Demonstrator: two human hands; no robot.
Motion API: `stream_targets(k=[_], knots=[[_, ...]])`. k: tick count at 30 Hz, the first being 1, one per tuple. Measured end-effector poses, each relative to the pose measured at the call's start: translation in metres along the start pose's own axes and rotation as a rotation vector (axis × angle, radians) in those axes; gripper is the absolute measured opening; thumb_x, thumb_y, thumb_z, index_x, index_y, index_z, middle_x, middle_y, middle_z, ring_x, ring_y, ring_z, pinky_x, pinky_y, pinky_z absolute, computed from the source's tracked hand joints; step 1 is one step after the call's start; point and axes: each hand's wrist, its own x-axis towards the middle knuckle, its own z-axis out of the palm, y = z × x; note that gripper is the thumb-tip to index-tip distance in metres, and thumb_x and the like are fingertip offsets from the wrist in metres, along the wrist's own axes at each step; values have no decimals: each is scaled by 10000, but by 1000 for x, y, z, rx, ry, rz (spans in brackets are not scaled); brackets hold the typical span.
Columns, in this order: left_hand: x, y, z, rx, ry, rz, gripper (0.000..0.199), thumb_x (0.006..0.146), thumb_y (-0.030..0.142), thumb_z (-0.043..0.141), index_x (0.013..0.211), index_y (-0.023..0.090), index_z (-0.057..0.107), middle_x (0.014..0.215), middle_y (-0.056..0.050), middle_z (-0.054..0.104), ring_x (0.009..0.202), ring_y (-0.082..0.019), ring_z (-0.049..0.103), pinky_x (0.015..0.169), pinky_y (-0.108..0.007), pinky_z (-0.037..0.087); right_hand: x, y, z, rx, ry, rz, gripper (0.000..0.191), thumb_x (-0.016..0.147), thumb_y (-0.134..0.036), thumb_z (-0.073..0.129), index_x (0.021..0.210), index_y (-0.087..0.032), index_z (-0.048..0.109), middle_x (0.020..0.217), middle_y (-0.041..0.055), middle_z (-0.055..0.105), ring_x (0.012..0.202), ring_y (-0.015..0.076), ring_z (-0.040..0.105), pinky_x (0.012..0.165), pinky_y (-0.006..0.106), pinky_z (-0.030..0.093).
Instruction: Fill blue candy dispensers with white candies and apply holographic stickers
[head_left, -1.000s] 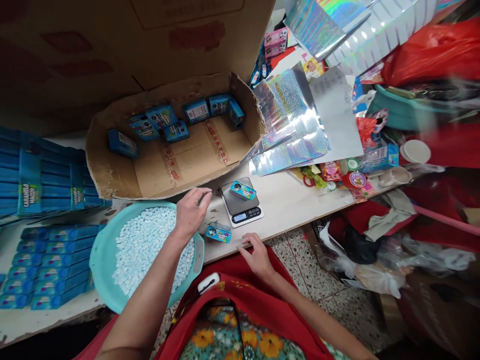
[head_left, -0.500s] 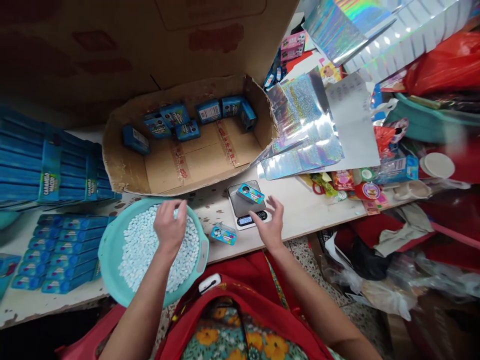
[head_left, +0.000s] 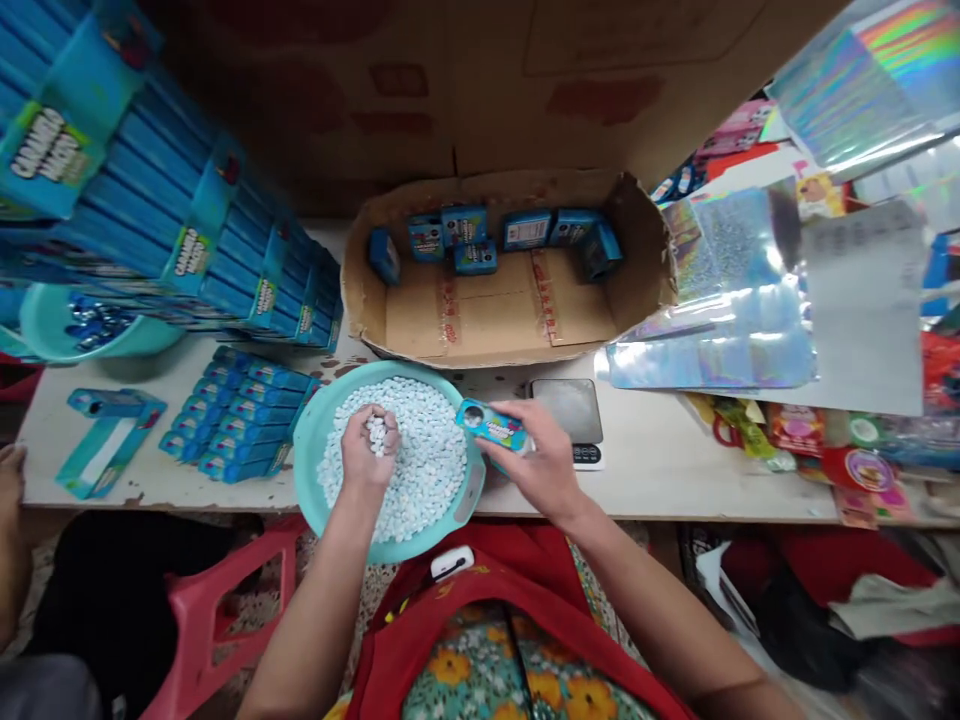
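My left hand (head_left: pixel 367 448) is cupped palm up around a small heap of pale candies (head_left: pixel 377 436), over the turquoise basin (head_left: pixel 309 470). The basin holds many more of these whitish-blue candies (head_left: pixel 427 450). In my right hand (head_left: pixel 541 455), between thumb and fingers, is a small blue candy box (head_left: pixel 491 425), its end with a round dark opening toward the basin's right rim. Another bit of blue shows beneath that hand, mostly hidden. Just right of my right hand lies the kitchen scale (head_left: pixel 574 408), with nothing on its plate.
Behind the basin stands an open cardboard tray (head_left: pixel 495 335) with several blue boxes in it. Left are rows of blue boxes (head_left: pixel 247 420), a tall stack of blue packs (head_left: pixel 172 200) and an open display box (head_left: pixel 105 455). Holographic sheets (head_left: pixel 720 350) lie right. Another person's hand (head_left: pixel 10 490) shows far left.
My view has swung left. My right hand has picked the blue candy box off the scale and brought it to the basin. My left hand has turned palm up with candies.
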Motion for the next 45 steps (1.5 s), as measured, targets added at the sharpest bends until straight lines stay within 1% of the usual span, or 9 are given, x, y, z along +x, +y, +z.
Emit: stream_targets(k=[5,11,17,21,24,27,31,38,45], knots=[[-33,46,22,-277,-57,140,416,799,468,558,567,189,356,500,58,317,395,-57,318,389,-197,264,-5,-17,59,-23,-195,-68,329,800,-350,691,1096,-239,602,1002,62,662,943,241,601,826,393,476],[-36,40,21,-235,31,353,460,846,495,547,550,184,379,521,38,375,543,-104,518,601,-256,453,-11,-29,89,-74,-208,-54,329,775,-319,716,1076,-239,612,984,57,660,936,242,599,834,388,466],[-31,50,8,-253,-1,263,501,817,562,549,578,191,311,532,65,273,404,-47,261,392,-202,217,-17,-39,101,13,-156,34,324,758,-307,730,1052,-225,622,977,52,658,945,225,600,856,378,472],[-18,45,-18,71,43,318,449,838,585,457,622,202,367,560,38,361,468,-90,386,450,-222,338,-22,-43,71,107,-60,182,340,734,-348,743,1031,-226,631,965,31,649,904,198,615,827,339,489],[-1,23,-52,698,29,458,367,722,543,607,830,193,575,897,-68,614,933,-236,575,830,-370,474,-28,-25,26,93,105,327,388,718,-390,741,1044,-216,622,975,36,656,866,201,627,803,340,499],[9,-2,-82,988,84,471,561,725,530,586,1156,173,558,1242,-134,554,1205,-313,467,1035,-474,354,-33,20,-19,-1,297,402,425,712,-420,729,1058,-203,611,965,42,658,854,206,624,801,355,494],[-2,-15,-95,933,86,222,540,759,574,530,1146,201,580,1205,-102,596,1080,-281,578,915,-414,469,-33,92,-51,-85,350,393,421,704,-446,706,1025,-189,615,977,54,647,925,225,606,867,395,471],[-35,-7,-51,946,139,185,450,739,539,573,1040,209,633,1121,-74,653,991,-260,620,886,-392,482,-70,123,-85,-64,462,447,665,737,-459,677,1307,-209,442,1337,127,478,1220,256,467,1003,454,406],[-55,-1,28,924,48,308,399,782,468,569,1083,207,600,1142,-74,640,961,-226,623,857,-357,495,-159,149,-129,-107,580,730,586,766,-519,604,1230,-178,496,1285,154,473,1107,262,532,858,425,502]])
